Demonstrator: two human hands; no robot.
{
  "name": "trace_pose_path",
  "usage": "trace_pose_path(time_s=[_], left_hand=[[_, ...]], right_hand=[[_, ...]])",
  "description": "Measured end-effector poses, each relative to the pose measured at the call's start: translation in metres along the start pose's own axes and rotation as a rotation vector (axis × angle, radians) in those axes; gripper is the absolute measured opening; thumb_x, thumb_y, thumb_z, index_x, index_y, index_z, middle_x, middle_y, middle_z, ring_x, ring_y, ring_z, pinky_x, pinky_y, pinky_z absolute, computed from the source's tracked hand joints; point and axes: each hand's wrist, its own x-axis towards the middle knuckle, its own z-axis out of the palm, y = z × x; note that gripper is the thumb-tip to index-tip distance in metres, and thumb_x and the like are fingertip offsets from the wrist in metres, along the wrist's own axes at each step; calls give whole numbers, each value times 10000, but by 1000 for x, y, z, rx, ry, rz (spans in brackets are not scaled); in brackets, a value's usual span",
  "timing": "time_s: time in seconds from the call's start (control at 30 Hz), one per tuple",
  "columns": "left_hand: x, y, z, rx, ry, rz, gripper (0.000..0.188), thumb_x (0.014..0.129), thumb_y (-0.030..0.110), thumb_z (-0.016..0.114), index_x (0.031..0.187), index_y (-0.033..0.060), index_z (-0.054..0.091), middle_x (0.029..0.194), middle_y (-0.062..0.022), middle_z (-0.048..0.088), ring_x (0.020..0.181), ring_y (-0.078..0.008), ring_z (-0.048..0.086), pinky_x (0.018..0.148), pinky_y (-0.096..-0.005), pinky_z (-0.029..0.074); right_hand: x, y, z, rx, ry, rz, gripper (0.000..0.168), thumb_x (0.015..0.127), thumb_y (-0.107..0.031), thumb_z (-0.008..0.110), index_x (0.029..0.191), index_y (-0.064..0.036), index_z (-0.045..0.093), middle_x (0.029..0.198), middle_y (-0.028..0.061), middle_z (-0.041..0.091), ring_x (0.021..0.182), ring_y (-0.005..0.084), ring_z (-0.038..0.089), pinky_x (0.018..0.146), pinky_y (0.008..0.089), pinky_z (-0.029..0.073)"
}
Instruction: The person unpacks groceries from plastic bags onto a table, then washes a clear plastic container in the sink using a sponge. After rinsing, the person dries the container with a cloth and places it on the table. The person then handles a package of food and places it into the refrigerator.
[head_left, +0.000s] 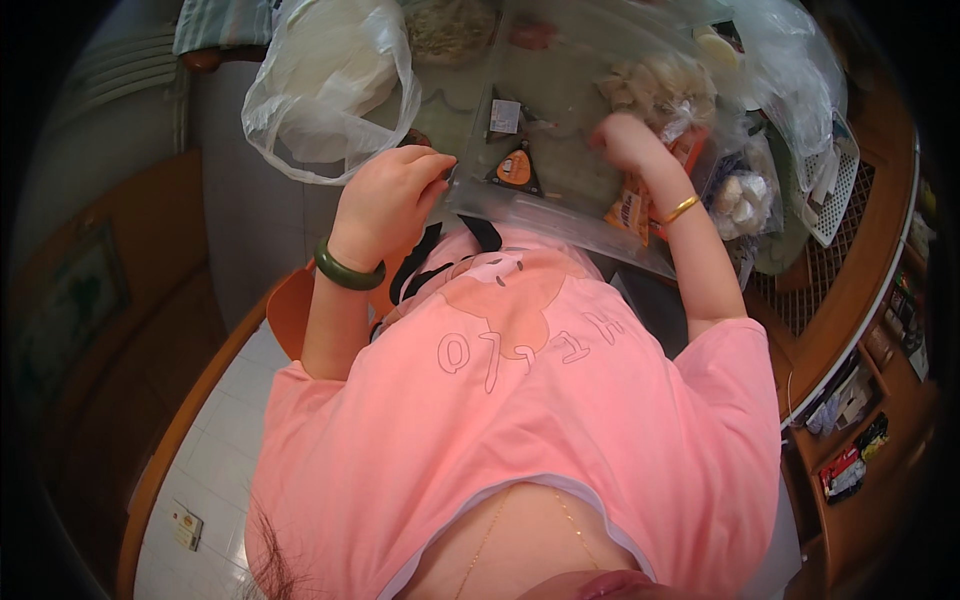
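Note:
My left hand (390, 202), with a green bangle on its wrist, is by the left edge of a clear plastic bin (577, 229). Its thumb and fingers are drawn together around a dark sliver at the tips; whether it is held cannot be made out. Over the bin's right part, my right hand (634, 142) is blurred, its fingers curled and partly hidden. Below it are orange printed packets (630, 210), and a clear bag of pale dried pieces (664, 82) lies just beyond. A dark triangular pack with an orange label (515, 169) and another dark pack with a white label (504, 116) rest in the bin.
A white plastic bag (330, 82) stands left of the bin. To the right are a bag of white lumps (742, 202), a white perforated basket (836, 180) and crumpled clear bags (795, 82). An orange chair (289, 311) is beside my left arm. A small box (186, 525) lies on the tiled floor.

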Motion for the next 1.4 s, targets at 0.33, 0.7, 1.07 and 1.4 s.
trace_pose_path(time_s=[0.33,0.7,1.07,1.4], left_hand=[[29,7,10,64,-89,79,251,848,112,674,1093,58,671,1044,-121,673,961,-335,628,803,-408,513],[0,-12,38,-90,20,-188,399,794,75,703,1183,23,629,1177,-189,620,1083,-352,597,910,-426,500],[6,-28,60,-419,-81,-260,384,821,38,710,1193,7,619,1102,-147,605,905,-255,677,798,-330,543],[-2,-16,-1,-372,255,36,217,800,-10,725,1013,16,697,1041,-125,687,871,-250,667,729,-316,535]], right_hand=[[86,-79,43,385,263,307,637,695,-460,814,1116,-3,671,1076,192,703,995,350,673,847,417,529],[42,-99,53,350,-10,116,718,607,-355,836,1204,-12,637,1173,214,618,1122,332,594,978,414,473],[50,-101,21,536,-442,130,647,655,-338,839,1177,-17,630,1011,126,719,953,232,679,845,333,512],[-5,-70,-35,1243,172,282,869,731,-303,858,1390,73,434,1237,133,640,1086,222,634,941,333,498]])
